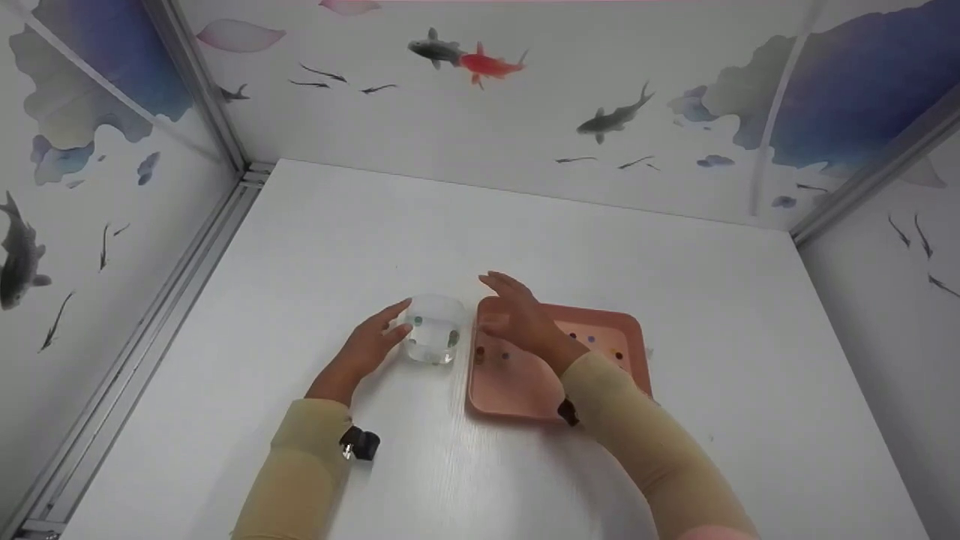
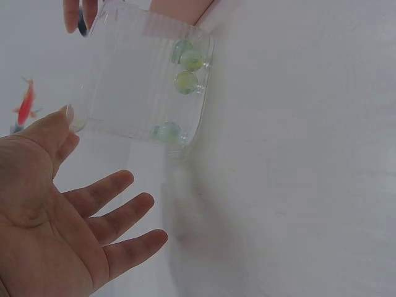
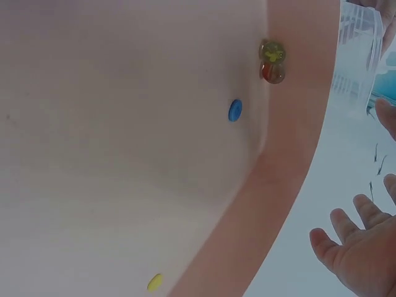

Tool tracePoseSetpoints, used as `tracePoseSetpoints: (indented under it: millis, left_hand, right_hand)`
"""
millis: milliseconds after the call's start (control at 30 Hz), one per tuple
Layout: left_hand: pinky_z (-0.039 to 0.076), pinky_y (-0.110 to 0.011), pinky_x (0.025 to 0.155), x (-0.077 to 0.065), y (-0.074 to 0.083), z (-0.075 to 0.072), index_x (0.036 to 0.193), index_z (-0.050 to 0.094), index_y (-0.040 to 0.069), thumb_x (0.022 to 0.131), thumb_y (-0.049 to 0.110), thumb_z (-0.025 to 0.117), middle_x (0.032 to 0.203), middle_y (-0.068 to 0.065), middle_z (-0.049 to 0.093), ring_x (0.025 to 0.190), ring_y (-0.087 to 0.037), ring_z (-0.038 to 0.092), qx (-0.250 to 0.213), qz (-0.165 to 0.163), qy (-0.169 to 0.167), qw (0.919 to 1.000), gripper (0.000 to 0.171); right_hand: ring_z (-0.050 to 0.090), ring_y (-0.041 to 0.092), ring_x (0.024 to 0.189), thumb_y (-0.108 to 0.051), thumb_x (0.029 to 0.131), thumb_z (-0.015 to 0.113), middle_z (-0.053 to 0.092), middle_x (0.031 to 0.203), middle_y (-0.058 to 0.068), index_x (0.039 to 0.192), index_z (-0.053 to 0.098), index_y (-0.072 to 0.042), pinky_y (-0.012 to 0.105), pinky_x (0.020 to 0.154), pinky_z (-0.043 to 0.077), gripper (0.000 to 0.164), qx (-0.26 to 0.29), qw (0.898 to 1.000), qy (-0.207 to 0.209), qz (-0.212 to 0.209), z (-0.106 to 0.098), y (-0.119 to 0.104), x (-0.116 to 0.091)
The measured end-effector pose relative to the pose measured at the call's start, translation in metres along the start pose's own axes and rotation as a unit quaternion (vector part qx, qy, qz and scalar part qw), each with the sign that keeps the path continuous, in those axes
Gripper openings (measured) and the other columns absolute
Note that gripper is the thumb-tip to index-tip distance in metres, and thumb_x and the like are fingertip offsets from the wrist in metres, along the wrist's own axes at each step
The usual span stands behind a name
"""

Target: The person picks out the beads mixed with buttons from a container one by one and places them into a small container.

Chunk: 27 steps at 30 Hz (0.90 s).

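A clear plastic cup (image 1: pixel 433 330) stands on the white table, with several green-tinted glass marbles (image 2: pixel 187 81) at its bottom. My left hand (image 1: pixel 366 346) is at the cup's left side; thumb and index finger touch it near the rim while the other fingers spread loosely. Just right of the cup lies a pink tray (image 1: pixel 636 341). Over its left part hovers my right hand (image 1: pixel 529 322), fingers spread and pointing forward-left, with no held object visible. Inside the tray, two glass marbles (image 3: pixel 272 59) sit against the wall, near a blue button (image 3: pixel 235 110) and a yellow button (image 3: pixel 154 282).
More small coloured pieces (image 1: pixel 591 340) lie in the tray's far right part, partly covered by the right arm. Fish-patterned panels (image 1: pixel 525 150) wall the table at the back and sides. A black wrist camera (image 1: pixel 364 444) sticks out from the left sleeve.
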<state>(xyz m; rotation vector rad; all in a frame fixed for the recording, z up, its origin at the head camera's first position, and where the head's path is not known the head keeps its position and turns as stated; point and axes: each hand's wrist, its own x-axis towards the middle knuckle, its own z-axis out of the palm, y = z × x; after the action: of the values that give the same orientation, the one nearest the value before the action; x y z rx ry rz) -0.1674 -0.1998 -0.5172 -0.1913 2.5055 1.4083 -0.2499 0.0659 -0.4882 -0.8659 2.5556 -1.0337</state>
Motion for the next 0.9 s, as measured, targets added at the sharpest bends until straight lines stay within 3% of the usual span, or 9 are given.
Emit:
tracePoseSetpoints:
  millis: [167, 500, 900]
  left_hand:
    - [0.026, -0.057, 0.112, 0.0, -0.001, 0.0, 0.152, 0.032, 0.025, 0.102, 0.034, 0.049, 0.157, -0.013, 0.028, 0.14, -0.041, 0.031, -0.001, 0.0, 0.0, 1.0, 0.054]
    - [0.026, -0.057, 0.113, -0.001, 0.0, 0.0, 0.152, 0.032, 0.022, 0.102, 0.035, 0.049, 0.157, -0.014, 0.028, 0.139, -0.041, 0.032, 0.001, 0.014, 0.0, 0.9999, 0.055]
    - [0.026, -0.057, 0.113, -0.002, 0.001, 0.0, 0.152, 0.032, 0.024, 0.102, 0.035, 0.049, 0.156, -0.014, 0.03, 0.14, -0.041, 0.031, -0.006, 0.0, 0.001, 1.0, 0.055]
  right_hand:
    - [0.021, 0.031, 0.145, -0.016, 0.088, 0.073, 0.029, 0.156, 0.013, 0.149, 0.036, -0.011, 0.047, 0.115, 0.026, 0.072, 0.012, 1.0, -0.002, -0.001, -0.001, 0.003, -0.001]
    - [0.027, 0.026, 0.144, -0.018, 0.089, 0.072, 0.032, 0.155, 0.007, 0.151, 0.034, -0.019, 0.045, 0.115, 0.028, 0.073, 0.016, 0.999, -0.005, 0.047, -0.003, 0.007, 0.001]
    - [0.035, 0.028, 0.139, -0.018, 0.09, 0.071, 0.039, 0.151, 0.009, 0.15, 0.036, -0.017, 0.047, 0.111, 0.034, 0.07, 0.061, 0.997, -0.014, 0.051, -0.003, 0.014, 0.006]
